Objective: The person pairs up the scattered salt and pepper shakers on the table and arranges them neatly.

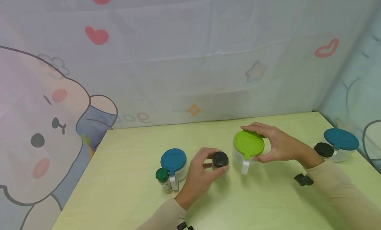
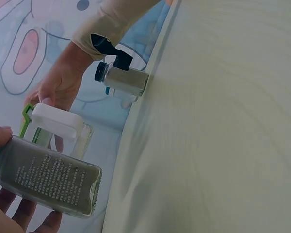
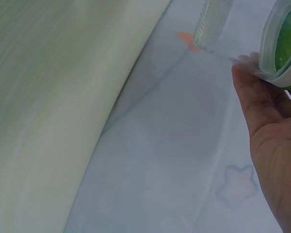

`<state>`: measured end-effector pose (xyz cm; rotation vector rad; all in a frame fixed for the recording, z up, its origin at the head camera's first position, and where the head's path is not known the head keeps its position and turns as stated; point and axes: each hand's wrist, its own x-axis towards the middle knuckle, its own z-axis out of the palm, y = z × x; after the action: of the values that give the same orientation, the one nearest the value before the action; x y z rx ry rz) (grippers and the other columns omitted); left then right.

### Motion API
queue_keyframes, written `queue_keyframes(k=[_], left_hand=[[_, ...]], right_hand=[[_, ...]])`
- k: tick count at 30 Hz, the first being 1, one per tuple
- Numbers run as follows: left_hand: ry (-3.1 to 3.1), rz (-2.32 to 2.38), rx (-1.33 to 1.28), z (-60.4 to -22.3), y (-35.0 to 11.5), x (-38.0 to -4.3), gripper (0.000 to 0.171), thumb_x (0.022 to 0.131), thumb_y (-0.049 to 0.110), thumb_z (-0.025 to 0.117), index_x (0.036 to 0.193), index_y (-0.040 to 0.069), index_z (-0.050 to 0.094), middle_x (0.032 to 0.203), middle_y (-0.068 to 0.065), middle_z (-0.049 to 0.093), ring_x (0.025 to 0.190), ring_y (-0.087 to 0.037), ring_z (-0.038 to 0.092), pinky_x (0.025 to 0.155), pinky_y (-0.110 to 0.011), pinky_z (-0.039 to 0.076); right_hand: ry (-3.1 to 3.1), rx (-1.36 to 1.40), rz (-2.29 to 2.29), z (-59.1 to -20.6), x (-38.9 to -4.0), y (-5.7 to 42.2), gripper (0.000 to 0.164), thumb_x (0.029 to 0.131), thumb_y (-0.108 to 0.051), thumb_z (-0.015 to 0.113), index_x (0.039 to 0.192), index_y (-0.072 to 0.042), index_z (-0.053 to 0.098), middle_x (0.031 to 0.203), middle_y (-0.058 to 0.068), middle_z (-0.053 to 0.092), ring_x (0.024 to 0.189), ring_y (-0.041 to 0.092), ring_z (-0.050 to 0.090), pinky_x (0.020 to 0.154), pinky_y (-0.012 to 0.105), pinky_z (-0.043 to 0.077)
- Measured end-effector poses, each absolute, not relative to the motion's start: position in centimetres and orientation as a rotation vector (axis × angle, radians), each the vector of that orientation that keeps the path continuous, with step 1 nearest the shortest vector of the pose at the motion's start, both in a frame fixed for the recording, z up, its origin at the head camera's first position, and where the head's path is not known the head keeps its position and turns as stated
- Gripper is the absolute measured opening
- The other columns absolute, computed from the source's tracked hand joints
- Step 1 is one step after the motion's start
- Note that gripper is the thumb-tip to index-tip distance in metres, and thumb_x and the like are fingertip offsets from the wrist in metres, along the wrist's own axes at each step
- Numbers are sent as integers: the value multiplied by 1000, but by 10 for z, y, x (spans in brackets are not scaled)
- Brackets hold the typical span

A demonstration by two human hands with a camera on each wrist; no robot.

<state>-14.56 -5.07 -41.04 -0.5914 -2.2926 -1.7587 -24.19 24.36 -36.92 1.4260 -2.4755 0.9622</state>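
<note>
Our left hand [image 1: 200,172] curls its fingers round a black-capped bottle [image 1: 220,160]. Our right hand [image 1: 278,144] grips a green-lidded jar [image 1: 248,144], fingers spread wider.

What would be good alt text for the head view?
A person's left hand grips a black-lidded jar and the right hand a green-lidded container over a table. To the left stand a blue-lidded container and a green-capped jar; at far right, a second blue-lidded container and a black-capped jar. A cartoon-print cloth hangs behind.
</note>
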Motion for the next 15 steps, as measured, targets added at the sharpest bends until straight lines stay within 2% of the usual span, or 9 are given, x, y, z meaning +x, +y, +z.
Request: queue_keyframes(k=[6, 15], left_hand=[[-2305, -1764, -563, -412, -56, -140, 39, 86, 25, 84, 121, 27, 65, 120, 7, 63, 109, -15, 63, 85, -36, 57], [-2334, -1762, -507, -415, -64, -134, 40, 85, 26, 84, 121, 28, 65, 121, 7, 62, 110, -16, 62, 86, -35, 57]], right_hand=[[-2481, 1444, 964, -373, -241, 235, 93, 70, -23, 94, 150, -17, 48, 135, -8, 55, 106, 7, 56, 80, 26, 53], [-2468, 1489, 983, -380, -244, 223, 92, 71, -23, 93, 150, -18, 47, 135, -7, 56, 111, 8, 57, 88, 30, 54]])
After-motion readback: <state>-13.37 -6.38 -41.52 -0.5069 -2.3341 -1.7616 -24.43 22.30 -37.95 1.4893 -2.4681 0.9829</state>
